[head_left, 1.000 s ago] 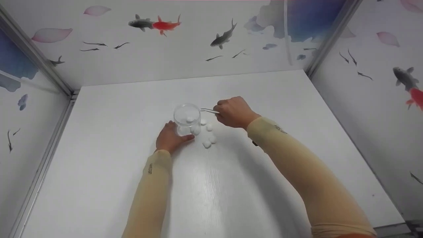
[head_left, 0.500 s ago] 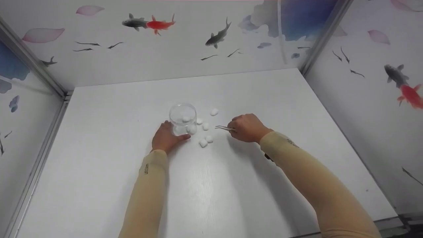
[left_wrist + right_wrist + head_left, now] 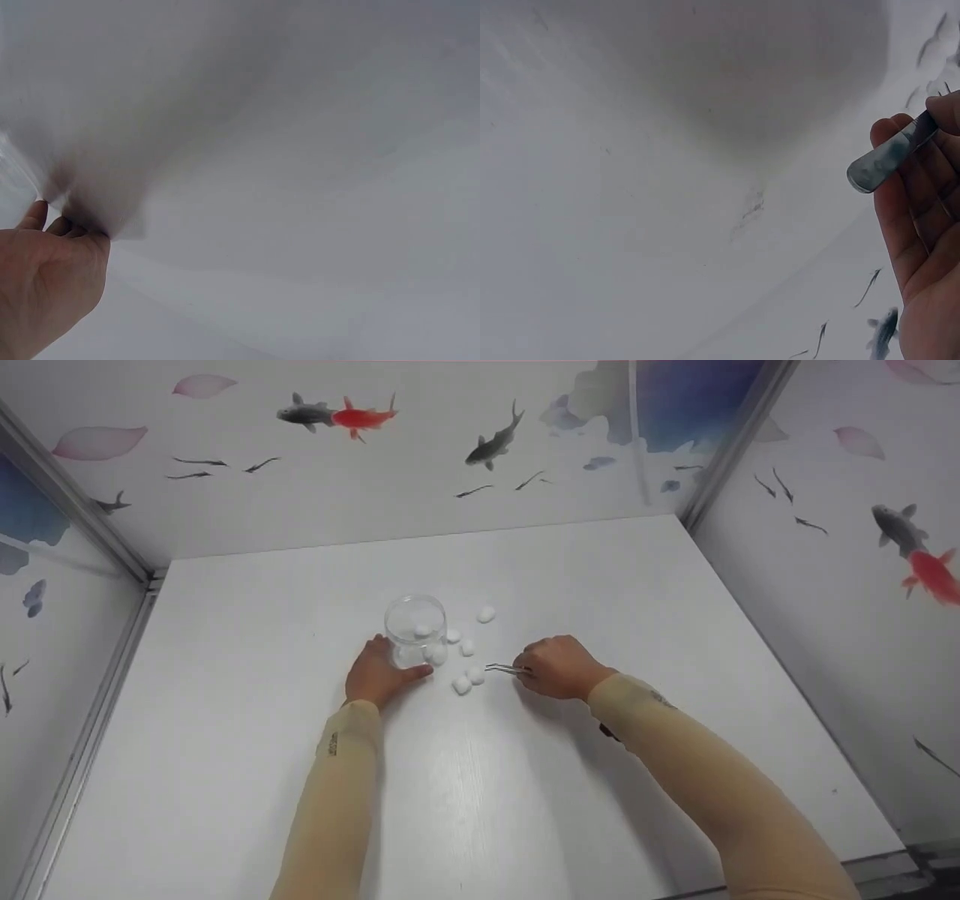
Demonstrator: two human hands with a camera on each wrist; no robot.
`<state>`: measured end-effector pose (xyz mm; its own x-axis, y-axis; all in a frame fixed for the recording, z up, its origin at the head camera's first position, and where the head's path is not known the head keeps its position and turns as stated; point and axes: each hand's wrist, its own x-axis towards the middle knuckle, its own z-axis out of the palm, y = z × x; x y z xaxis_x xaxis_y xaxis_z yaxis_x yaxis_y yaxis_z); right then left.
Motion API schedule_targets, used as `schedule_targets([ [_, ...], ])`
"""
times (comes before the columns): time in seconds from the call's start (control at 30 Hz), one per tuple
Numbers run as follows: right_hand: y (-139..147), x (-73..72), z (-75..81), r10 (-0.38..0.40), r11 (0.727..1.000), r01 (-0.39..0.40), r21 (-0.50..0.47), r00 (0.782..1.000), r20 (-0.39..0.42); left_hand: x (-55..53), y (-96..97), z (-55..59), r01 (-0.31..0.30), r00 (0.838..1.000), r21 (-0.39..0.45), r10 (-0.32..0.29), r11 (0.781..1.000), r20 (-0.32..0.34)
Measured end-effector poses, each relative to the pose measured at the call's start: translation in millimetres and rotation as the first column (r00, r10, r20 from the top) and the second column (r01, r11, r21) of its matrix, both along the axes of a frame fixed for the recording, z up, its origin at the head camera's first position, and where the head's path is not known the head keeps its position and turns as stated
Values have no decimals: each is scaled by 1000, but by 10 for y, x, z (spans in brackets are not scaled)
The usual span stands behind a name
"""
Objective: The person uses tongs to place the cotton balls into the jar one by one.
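Note:
My left hand (image 3: 373,675) holds a clear round jar (image 3: 415,598) from its left side, thumb across the front. White cotton balls show through the jar's wall. In the left wrist view the fingers (image 3: 33,215) touch the jar's edge (image 3: 16,176). My right hand (image 3: 559,666) pinches metal tweezers (image 3: 510,668), bent tips pointing left. These tips are beside a cotton ball (image 3: 475,676); whether they touch it I cannot tell. Another cotton ball (image 3: 461,685) lies against it. In the right wrist view the tweezers' rounded end (image 3: 877,166) sticks out from the hand.
Two more cotton balls, one nearer (image 3: 453,636) and one (image 3: 467,647) beside it, lie just right of the jar. A single cotton ball (image 3: 487,614) sits farther back. The white table (image 3: 247,607) is bounded by panels (image 3: 420,495) printed with fish.
My right hand has moved right and toward me with the tweezers, away from the jar's rim to the front cotton balls. The back cotton ball has come into view. My left hand stays at the jar.

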<state>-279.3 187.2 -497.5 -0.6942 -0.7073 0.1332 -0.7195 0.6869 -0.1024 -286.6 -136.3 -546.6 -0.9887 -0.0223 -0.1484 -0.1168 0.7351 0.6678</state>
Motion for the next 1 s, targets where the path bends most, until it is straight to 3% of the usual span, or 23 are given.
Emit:
schedule_targets([
  [0.23,-24,-5,-12,-2,1000,2,6,1000,-1,8,1,20,-10,1000,5,10,1000,-2],
  [0.73,-127,-30,23,92,994,-89,61,995,-41,-4,8,30,18,1000,-49,-17,999,16],
  [1.0,-172,-23,-50,143,987,-137,83,987,-73,-1,14,34,10,1000,-62,-9,998,17],
])
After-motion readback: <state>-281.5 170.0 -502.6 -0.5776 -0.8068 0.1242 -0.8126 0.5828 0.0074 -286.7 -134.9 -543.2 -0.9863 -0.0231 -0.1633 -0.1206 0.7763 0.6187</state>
